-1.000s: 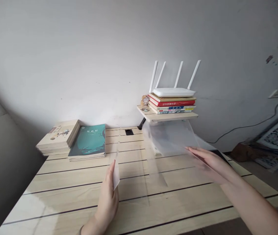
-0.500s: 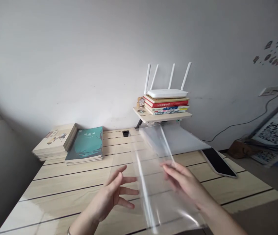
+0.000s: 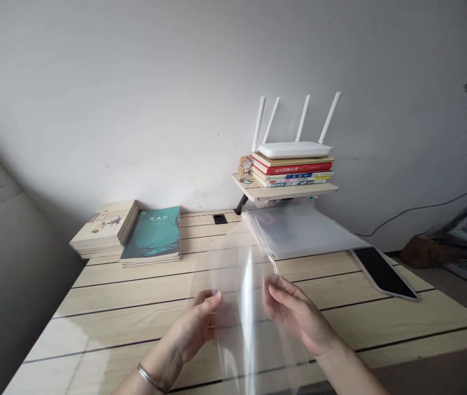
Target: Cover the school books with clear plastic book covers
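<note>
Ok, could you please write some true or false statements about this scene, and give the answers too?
1. A metal bracelet is on the wrist of the left hand. True.
2. The white router sits directly on the wooden wall shelf. False: it rests on a stack of books on that shelf.
3. A clear plastic sheet is between the left hand and the right hand. True.
4. The teal book stands upright on the table. False: it lies flat.
</note>
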